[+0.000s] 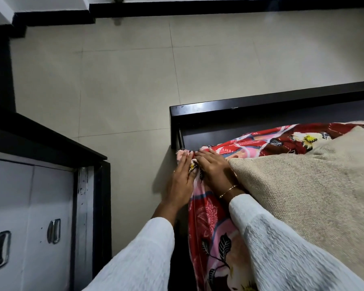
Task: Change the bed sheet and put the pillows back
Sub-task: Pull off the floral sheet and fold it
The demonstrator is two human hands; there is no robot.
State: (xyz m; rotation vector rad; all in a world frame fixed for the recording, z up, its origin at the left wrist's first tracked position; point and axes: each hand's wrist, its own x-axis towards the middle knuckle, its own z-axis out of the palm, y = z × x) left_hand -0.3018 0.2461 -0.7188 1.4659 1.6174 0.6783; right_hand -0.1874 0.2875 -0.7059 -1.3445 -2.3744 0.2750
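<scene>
No words, labels, brands, numbers or signs can be read anywhere in view. The bed sheet [210, 223] under the hands carries only a printed pattern of flowers and leaves, without any lettering.

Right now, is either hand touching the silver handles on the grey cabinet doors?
No: the left hand and right hand both press the red floral bed sheet at the bed's corner, away from the silver handles.

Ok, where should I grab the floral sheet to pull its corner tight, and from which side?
Grip the bunched corner of the sheet beside the dark frame, where both hands already press. Come from the floor side: the edge hangs loose there, while the beige mattress probably pins the rest.
</scene>
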